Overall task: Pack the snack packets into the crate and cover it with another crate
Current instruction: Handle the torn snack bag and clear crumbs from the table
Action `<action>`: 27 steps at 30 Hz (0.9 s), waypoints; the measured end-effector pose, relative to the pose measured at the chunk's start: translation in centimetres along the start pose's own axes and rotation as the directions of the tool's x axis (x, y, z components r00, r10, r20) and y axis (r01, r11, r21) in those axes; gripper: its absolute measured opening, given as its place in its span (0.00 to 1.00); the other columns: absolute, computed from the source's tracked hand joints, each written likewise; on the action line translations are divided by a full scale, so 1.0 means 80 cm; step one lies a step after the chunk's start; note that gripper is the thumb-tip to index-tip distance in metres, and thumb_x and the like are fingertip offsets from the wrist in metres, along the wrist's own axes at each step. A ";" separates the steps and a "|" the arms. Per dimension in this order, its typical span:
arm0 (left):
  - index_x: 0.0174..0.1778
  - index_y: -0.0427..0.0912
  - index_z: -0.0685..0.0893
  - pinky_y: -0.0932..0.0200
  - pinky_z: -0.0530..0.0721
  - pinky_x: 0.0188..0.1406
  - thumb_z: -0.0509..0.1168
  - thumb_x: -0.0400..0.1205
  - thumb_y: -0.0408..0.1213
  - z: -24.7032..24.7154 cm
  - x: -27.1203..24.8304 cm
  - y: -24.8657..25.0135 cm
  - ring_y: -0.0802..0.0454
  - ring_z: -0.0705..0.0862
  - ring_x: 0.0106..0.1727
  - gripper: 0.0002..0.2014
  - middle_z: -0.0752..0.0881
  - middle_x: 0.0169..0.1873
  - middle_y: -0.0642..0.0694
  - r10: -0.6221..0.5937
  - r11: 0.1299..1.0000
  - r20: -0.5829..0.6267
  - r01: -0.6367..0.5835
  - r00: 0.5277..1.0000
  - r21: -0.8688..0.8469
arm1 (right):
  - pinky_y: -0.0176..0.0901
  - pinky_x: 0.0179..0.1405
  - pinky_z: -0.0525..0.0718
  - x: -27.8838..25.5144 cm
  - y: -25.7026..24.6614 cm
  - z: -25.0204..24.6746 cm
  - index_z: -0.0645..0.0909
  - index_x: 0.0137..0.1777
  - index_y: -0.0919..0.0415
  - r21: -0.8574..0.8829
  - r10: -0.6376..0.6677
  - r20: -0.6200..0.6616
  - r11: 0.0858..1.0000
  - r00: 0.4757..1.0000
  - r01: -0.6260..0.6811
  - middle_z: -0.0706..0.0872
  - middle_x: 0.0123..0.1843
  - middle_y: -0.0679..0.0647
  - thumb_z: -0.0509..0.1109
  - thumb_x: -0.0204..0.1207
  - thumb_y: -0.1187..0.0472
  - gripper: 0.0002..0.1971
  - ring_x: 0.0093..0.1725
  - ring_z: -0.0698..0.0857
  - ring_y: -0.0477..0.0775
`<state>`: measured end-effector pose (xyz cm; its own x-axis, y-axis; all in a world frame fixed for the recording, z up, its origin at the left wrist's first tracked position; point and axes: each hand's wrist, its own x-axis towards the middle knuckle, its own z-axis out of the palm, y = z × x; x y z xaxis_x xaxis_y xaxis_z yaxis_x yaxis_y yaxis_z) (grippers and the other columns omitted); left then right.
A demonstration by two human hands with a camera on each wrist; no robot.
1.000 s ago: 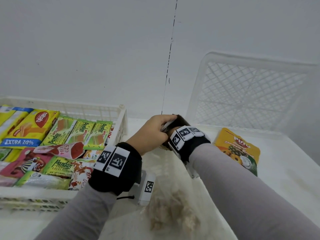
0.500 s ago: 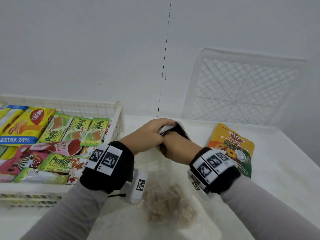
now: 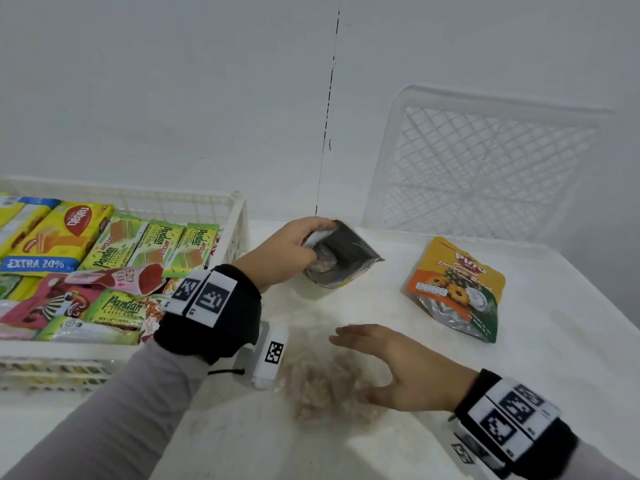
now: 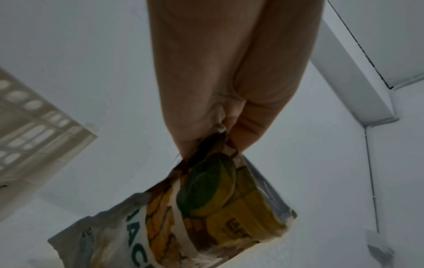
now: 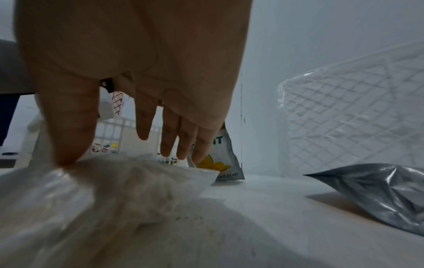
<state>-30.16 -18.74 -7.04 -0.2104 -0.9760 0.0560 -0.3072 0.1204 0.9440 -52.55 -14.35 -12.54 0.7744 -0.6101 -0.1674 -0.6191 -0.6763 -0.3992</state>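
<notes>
One hand now: left hand (image 3: 289, 252) is gripping the pouch (image 3: 341, 259); right hand (image 3: 401, 367), released and spread wide, is reaching for the clear bag (image 3: 322, 386).

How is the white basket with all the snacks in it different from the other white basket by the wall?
The snack crate sits flat on the table, while the empty crate is tipped up on its edge by the wall. The snack crate is full of colourful packets, and the empty crate holds nothing. The snack crate is on the left, beside the left hand; the empty crate is at the back right. Both are white plastic with open lattice walls.
</notes>
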 end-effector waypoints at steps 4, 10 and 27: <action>0.71 0.40 0.74 0.66 0.75 0.62 0.52 0.73 0.12 0.001 0.000 0.002 0.58 0.76 0.65 0.32 0.78 0.60 0.55 -0.014 1.000 -0.027 0.014 1.000 -0.012 | 0.31 0.77 0.49 0.009 0.000 0.002 0.49 0.83 0.43 -0.037 0.035 0.147 0.999 0.989 -0.030 0.50 0.85 0.46 0.77 0.68 0.54 0.49 0.83 0.48 0.41; 0.71 0.39 0.74 0.74 0.75 0.57 0.50 0.73 0.11 0.008 -0.002 0.004 0.59 0.76 0.63 0.32 0.78 0.60 0.55 -0.006 0.999 -0.042 0.007 0.999 0.033 | 0.43 0.77 0.65 0.026 -0.009 0.005 0.43 0.84 0.50 -0.198 0.115 0.286 0.978 0.951 -0.059 0.55 0.83 0.54 0.79 0.64 0.52 0.56 0.80 0.59 0.55; 0.67 0.44 0.75 0.68 0.76 0.61 0.52 0.72 0.12 0.010 -0.009 0.001 0.63 0.79 0.61 0.32 0.81 0.58 0.57 -0.002 1.000 -0.093 0.002 0.996 -0.007 | 0.43 0.36 0.82 0.009 -0.019 -0.021 0.68 0.65 0.48 -0.038 0.191 0.076 0.981 0.979 -0.189 0.67 0.54 0.47 0.78 0.59 0.53 0.34 0.46 0.80 0.51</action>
<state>-30.78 -17.88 -7.29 -0.1224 -0.9889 0.0839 -0.3012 0.1176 0.9463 -51.25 -14.47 -10.55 0.6493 -0.6949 -0.3090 -0.7588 -0.5641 -0.3257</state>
